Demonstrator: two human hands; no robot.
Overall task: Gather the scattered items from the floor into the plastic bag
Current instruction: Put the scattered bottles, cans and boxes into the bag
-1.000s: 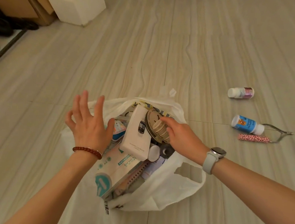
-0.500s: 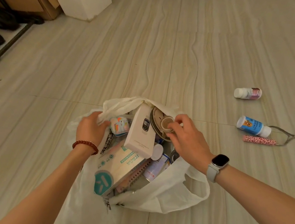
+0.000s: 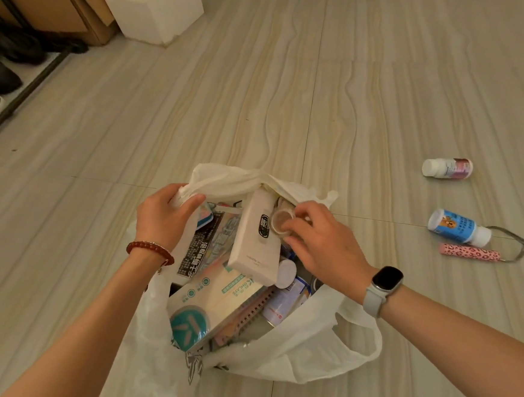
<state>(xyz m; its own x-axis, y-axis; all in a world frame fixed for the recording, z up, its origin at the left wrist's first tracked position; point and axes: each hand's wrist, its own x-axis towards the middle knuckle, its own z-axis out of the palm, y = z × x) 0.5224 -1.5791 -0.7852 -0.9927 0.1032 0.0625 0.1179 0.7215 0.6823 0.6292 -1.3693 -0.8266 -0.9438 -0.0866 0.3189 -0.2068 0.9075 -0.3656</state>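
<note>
The pale wood-grain plank floor fills the view, and low at its centre sits the white thin-film plastic bag, mouth up and crowded. A second ago the left hand hovered spread above the bag; it has since closed into a fist on the bag's bunched left handle at about ten o'clock of the mouth, pulling the rim up and open, which I judge makes room for what the other hand brings. The right hand, with a pale-strapped smartwatch at the wrist, has stayed at about one o'clock of the mouth, fingertips pinching a small round beige roll of tape that is inside the rim but not let go. Within the bag, largest first: a white-and-teal soft tissue pack at six o'clock, a cream rectangular box with a black label leaning across the middle, a printed black-and-white packet towards nine o'clock, and a spiral-bound notebook wedged under the tissue pack. Still out on the floor at three o'clock of the bag, well apart from it, lie a blue-labelled white-capped bottle, a pink-labelled white bottle beyond it, a pink leopard-print tube and metal cuticle nippers, so the gathering looks mostly done.
</note>
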